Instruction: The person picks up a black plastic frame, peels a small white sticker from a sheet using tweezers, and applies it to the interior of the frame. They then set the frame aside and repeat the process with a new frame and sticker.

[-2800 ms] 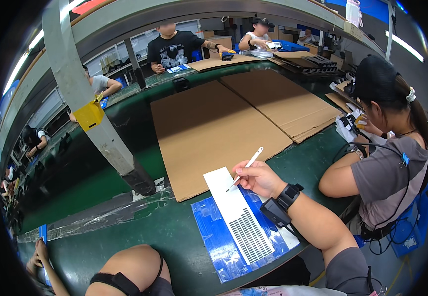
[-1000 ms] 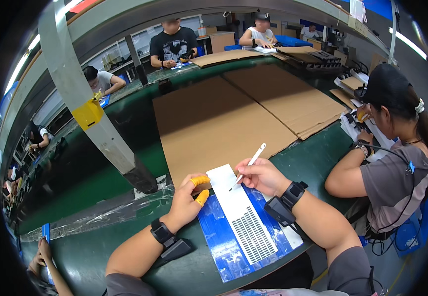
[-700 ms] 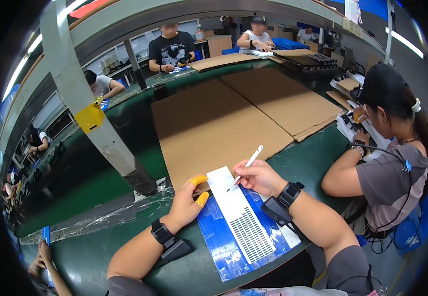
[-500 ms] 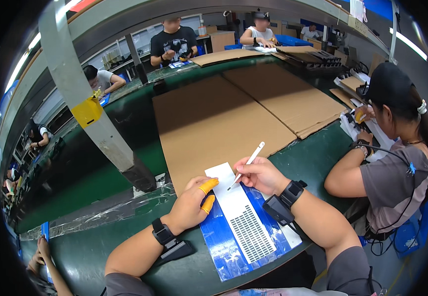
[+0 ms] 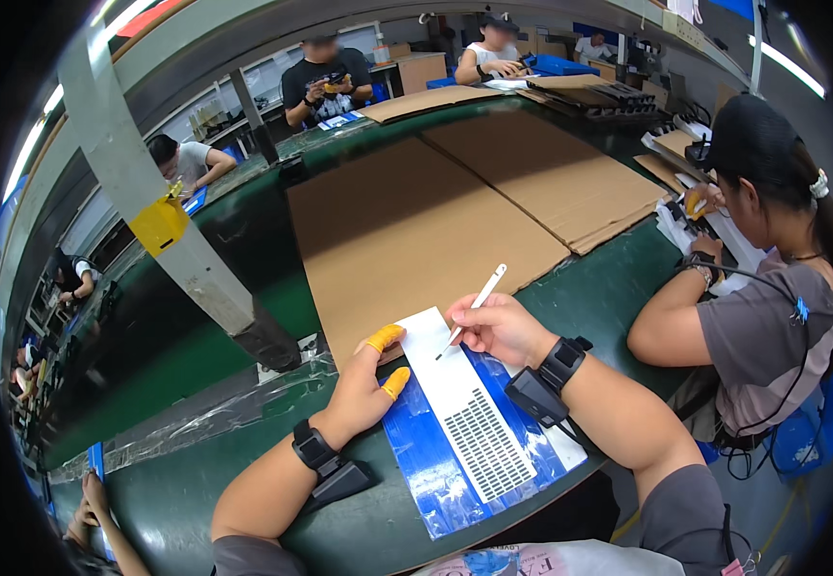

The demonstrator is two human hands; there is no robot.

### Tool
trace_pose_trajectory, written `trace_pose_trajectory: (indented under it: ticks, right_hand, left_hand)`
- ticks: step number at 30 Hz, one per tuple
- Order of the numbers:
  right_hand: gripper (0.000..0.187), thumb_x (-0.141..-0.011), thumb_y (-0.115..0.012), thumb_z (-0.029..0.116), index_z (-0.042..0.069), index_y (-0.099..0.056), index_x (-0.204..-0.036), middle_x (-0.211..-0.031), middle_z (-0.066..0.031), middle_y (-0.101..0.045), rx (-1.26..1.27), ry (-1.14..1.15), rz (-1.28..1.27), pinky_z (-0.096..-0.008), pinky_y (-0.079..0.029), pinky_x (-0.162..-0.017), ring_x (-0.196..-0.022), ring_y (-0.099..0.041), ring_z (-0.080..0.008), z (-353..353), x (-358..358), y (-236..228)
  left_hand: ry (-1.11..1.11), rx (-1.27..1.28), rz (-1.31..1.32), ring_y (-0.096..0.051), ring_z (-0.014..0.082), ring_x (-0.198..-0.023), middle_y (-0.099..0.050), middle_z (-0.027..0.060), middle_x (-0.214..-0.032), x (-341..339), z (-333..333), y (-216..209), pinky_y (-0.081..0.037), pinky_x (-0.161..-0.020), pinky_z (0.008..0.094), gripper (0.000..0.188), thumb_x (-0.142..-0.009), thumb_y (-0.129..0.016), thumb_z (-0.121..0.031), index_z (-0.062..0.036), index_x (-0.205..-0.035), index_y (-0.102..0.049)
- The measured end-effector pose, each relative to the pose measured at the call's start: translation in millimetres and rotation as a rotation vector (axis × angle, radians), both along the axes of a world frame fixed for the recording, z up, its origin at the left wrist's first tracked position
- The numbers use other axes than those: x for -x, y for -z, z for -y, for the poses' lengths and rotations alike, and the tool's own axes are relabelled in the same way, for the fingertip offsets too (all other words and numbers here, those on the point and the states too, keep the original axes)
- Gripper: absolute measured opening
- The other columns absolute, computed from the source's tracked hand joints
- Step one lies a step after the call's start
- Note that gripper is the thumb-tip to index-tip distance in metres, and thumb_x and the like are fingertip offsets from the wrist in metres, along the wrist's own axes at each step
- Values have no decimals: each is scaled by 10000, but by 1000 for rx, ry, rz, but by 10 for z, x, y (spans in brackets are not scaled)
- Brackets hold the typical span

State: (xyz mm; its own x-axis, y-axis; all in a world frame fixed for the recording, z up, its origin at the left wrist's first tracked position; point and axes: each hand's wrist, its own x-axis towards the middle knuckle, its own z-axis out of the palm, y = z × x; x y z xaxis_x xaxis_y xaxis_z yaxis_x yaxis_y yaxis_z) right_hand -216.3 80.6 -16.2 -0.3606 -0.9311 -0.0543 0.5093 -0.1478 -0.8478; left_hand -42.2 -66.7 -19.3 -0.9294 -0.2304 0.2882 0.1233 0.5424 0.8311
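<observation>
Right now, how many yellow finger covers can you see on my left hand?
2: the thumb cover and, farther from you, the forefinger cover, both on your left hand. Others may be hidden behind the forefinger.

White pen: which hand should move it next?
Probably the right hand: it holds the white pen, tip at the white sheet. The left hand, by the sheet's edge, has no pen.

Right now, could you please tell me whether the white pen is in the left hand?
No, the right hand holds the white pen, its tip over the white sheet.
</observation>
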Motion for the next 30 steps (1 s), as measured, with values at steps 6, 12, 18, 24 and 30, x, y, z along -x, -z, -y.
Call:
trace_pose_trajectory:
  ticks: [6,12,18,24,30]
  right_hand:
    - [93,-793,-529,79,-1,-548,-835,-693,-111,-582,-30,7,1,-174,-374,-454,-530,-490,-80,-50,9,-9]
    - [90,-798,-529,80,1,-552,-833,-693,-109,-586,-18,-5,3,-172,-372,-455,-522,-490,-78,-21,0,-20]
    - [96,-794,-536,85,2,-557,-836,-688,-109,-588,-28,8,11,-172,-373,-452,-517,-499,-79,-30,-5,-42]
    - [97,-793,-540,90,5,-561,-836,-680,-103,-590,-26,17,5,-173,-374,-452,-509,-497,-78,-22,7,-11]
    - [105,-796,-528,83,-1,-552,-853,-699,-102,-589,-24,4,4,-171,-380,-451,-516,-502,-77,-23,17,-5]
  left_hand:
    - [-20,447,-48,-390,331,-1081,-396,201,-1151,-40,-129,-200,-316,-919,335,509,-721,-566,-68,5,-1179,-356]
    - [-110,498,59,-382,339,-1089,-388,209,-1162,-25,-94,-146,-298,-931,350,542,-727,-574,-93,16,-1194,-322]
    - [-74,519,120,-388,327,-1091,-406,201,-1160,-27,-88,-121,-291,-934,361,558,-740,-573,-109,19,-1207,-295]
    - [13,476,90,-398,303,-1087,-454,175,-1145,-26,-89,-134,-290,-931,361,558,-753,-563,-101,7,-1220,-277]
    - [32,464,56,-407,298,-1074,-478,147,-1133,-27,-77,-121,-291,-929,361,542,-746,-567,-82,-6,-1211,-297]
